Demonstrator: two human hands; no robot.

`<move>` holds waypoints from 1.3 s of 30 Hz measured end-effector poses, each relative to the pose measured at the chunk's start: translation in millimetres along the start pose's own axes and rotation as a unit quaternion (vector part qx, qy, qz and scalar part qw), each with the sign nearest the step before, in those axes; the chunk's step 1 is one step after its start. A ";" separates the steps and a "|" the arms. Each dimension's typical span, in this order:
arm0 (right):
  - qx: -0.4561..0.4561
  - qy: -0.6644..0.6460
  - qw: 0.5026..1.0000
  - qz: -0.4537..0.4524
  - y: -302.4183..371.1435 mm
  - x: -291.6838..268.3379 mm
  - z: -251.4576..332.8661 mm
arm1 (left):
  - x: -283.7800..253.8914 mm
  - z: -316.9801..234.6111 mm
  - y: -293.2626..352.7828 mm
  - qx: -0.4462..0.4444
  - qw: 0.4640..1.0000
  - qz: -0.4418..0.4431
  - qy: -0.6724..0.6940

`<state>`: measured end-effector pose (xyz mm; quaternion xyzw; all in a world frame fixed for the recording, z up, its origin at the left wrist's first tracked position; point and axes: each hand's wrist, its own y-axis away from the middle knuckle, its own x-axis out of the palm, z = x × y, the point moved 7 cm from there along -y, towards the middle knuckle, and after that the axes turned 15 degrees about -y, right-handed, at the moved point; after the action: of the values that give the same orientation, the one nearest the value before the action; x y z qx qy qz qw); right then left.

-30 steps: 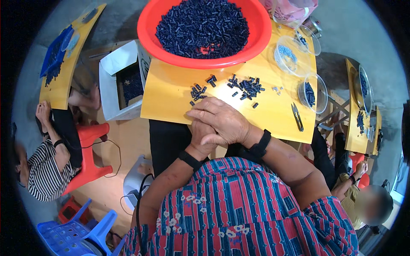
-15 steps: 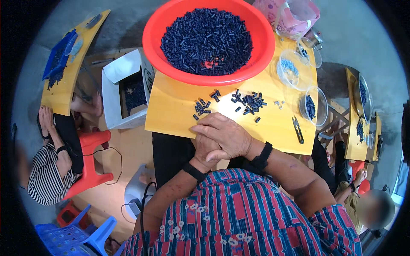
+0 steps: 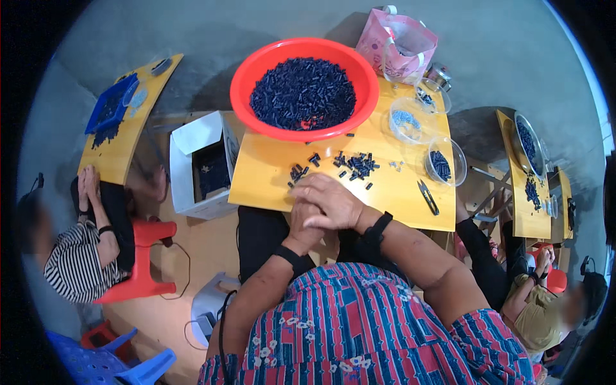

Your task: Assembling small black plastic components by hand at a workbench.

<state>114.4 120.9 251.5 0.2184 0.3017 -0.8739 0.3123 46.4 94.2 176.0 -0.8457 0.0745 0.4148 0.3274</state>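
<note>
1. The right hand (image 3: 330, 202) lies over the left hand (image 3: 304, 226) at the front edge of the flat yellow surface (image 3: 269, 160); whether they grip something, I cannot tell.
2. Small black cylindrical pieces (image 3: 360, 165) lie loose just beyond; a careless sweep could scatter them.
3. The slim black snips (image 3: 428, 197) could fall if bumped.

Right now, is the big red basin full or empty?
Neither: the red basin is partly filled. Small dark pieces cover most of its bottom, but a bare red patch shows through.
</note>
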 end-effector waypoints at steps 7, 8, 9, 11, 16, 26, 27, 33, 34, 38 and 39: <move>0.149 -0.196 0.939 -0.241 71.0 -3.8 22.7 | -30.8 7.8 19.3 -0.314 0.856 0.056 0.406; 0.158 -0.200 0.936 -0.241 73.2 -0.9 23.6 | -32.3 8.4 19.1 -0.321 0.843 0.076 0.425; 0.153 -0.196 0.943 -0.221 68.9 1.8 27.1 | -37.0 9.3 17.5 -0.325 0.832 0.089 0.441; 0.146 -0.194 0.949 -0.200 61.9 5.8 31.0 | -35.1 13.9 21.8 -0.328 0.823 0.095 0.453; 0.144 -0.183 0.948 -0.214 64.2 7.3 32.7 | -40.5 -0.3 27.6 -0.315 0.813 0.141 0.469; 0.157 -0.198 0.942 -0.222 97.4 19.1 10.5 | -6.0 -5.7 47.6 -0.290 0.826 0.156 0.457; 0.155 -0.202 0.940 -0.228 98.8 15.5 9.7 | -2.6 -6.7 44.6 -0.293 0.816 0.139 0.478; 0.067 -0.147 0.959 -0.234 119.5 -27.9 10.4 | 13.5 -38.8 9.8 -0.276 0.864 0.113 0.406; 0.060 -0.140 0.963 -0.222 124.9 -41.0 10.7 | 14.9 -53.0 0.3 -0.287 0.862 0.109 0.404; 0.085 -0.067 0.961 -0.254 158.3 -93.1 11.2 | 44.7 -83.8 -20.2 -0.266 0.853 0.133 0.428; 0.098 -0.041 0.958 -0.265 167.7 -109.2 10.7 | 46.4 -88.2 -22.7 -0.271 0.858 0.133 0.415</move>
<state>303.5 54.6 256.0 0.1244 0.2484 -0.9589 0.0581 142.9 64.3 191.3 -0.9769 0.1995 0.0690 -0.0340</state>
